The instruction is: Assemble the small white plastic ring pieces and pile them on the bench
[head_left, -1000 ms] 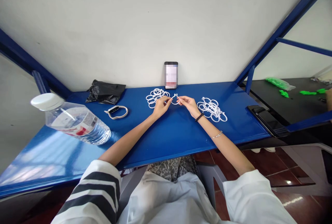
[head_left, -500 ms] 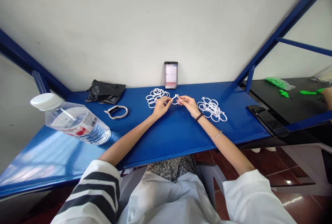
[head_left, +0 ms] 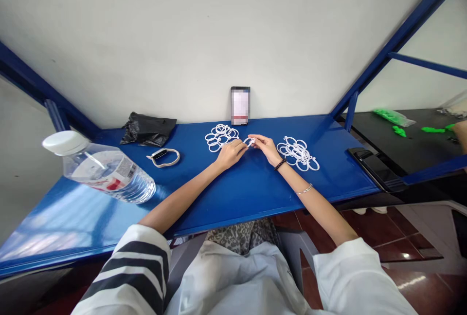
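A white plastic ring (head_left: 250, 141), which looks like a curtain ring with a small knob, is held between my two hands above the blue tabletop. My left hand (head_left: 231, 154) pinches its near left side, fingers closed. On its right side, my right hand (head_left: 266, 148) grips it between thumb and fingers, hiding part of it. A pile of similar white rings (head_left: 215, 139) lies just beyond my left hand. To the right of my right wrist is another heap of white rings (head_left: 296, 152), overlapping one another.
A phone (head_left: 241, 105) leans upright against the wall. Leftward are a water bottle (head_left: 109, 174), a smartwatch (head_left: 166, 157) and a black plastic bag (head_left: 148, 129). A dark phone (head_left: 372, 166) lies at the table's right edge. Green pieces (head_left: 399, 131) are on the black table beyond.
The ring has turned and appears narrower, tilted between my fingers. My left hand has shifted slightly right and rolled, with its back facing up more. My right hand stays nearly in place.
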### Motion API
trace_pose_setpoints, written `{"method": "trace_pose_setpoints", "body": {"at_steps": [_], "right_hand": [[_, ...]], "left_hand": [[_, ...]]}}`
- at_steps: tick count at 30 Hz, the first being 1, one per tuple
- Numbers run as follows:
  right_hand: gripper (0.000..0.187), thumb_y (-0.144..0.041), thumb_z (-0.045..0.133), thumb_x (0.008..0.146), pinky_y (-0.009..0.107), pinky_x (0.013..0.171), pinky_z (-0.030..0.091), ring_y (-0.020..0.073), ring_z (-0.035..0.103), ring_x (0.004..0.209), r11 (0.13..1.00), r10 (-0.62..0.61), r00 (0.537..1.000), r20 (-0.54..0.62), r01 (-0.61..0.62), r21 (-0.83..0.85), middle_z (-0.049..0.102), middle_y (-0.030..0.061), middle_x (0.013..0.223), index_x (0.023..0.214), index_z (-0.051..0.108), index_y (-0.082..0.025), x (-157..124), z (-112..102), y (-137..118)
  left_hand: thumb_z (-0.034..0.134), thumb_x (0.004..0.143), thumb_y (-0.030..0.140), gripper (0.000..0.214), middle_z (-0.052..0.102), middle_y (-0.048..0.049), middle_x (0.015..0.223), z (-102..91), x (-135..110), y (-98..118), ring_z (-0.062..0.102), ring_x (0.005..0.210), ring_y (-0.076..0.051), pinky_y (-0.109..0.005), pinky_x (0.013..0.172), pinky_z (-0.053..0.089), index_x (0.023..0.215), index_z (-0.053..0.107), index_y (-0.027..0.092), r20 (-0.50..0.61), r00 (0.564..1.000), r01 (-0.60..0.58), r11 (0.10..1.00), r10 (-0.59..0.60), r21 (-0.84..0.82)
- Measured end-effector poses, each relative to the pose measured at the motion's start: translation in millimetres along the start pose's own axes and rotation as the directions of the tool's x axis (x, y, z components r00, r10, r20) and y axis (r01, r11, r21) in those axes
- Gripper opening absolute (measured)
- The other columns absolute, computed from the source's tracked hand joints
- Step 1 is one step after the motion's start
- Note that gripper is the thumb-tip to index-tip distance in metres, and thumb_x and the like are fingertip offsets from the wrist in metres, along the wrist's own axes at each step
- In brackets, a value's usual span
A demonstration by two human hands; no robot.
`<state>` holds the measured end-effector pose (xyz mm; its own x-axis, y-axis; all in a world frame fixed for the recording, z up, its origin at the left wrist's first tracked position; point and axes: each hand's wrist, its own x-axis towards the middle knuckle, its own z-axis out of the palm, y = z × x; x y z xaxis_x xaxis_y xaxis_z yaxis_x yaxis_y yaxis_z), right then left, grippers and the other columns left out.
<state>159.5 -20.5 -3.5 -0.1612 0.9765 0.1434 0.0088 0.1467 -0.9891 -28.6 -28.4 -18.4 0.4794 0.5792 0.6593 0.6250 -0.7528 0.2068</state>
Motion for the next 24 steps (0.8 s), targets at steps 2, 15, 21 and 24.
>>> {"method": "trace_pose_setpoints", "body": {"at_steps": [2,15,21,24], "right_hand": [[0.04,-0.052,0.067,0.077,0.03,0.075,0.052,0.017,0.066,0.08,0.998,0.039,0.999,0.004,-0.039,0.05,0.073,0.0053,0.091,0.101,0.074,-0.021,-1.2,1.0,-3.3],[0.04,-0.043,0.077,0.07,0.033,0.08,0.052,0.0192,0.067,0.085,0.993,0.016,1.0,-0.011,-0.014,0.119,0.074,0.0053,0.088,0.102,0.07,-0.02,-1.7,0.0,-7.8],[0.043,-0.044,0.079,0.068,0.036,0.085,0.052,0.0219,0.069,0.089,0.993,0.003,1.0,-0.005,-0.002,0.118,0.075,0.0067,0.09,0.102,0.069,-0.019,-1.7,0.7,-8.2],[0.042,-0.043,0.079,0.068,0.038,0.088,0.052,0.0223,0.069,0.09,0.992,0.007,1.0,0.009,-0.008,0.127,0.076,0.0065,0.09,0.101,0.069,-0.02,-1.9,0.6,-7.9]], "left_hand": [[0.037,0.1,0.034,0.034,0.064,-0.0062,0.085,0.8,-0.2,-0.4,0.061,0.077,-0.015,-0.026,0.066,0.046,0.091,0.065,0.017,-0.005,1.0,-0.023,0.998,0.023,0.053],[0.042,0.098,0.033,0.029,0.064,-0.0056,0.083,1.3,-0.3,-2.6,0.061,0.076,-0.015,-0.025,0.063,0.044,0.093,0.066,0.019,-0.092,0.995,0.038,0.987,-0.023,0.155],[0.044,0.098,0.032,0.024,0.067,-0.0064,0.092,1.0,-0.2,-3.2,0.065,0.085,-0.016,-0.026,0.07,0.05,0.102,0.063,0.018,-0.12,0.991,0.069,0.997,-0.063,0.042],[0.045,0.098,0.032,0.023,0.067,-0.0065,0.094,-1.2,0.1,-1.1,0.065,0.087,-0.016,-0.026,0.072,0.052,0.11,0.059,0.019,-0.116,0.989,0.088,0.996,-0.091,-0.032]]}}
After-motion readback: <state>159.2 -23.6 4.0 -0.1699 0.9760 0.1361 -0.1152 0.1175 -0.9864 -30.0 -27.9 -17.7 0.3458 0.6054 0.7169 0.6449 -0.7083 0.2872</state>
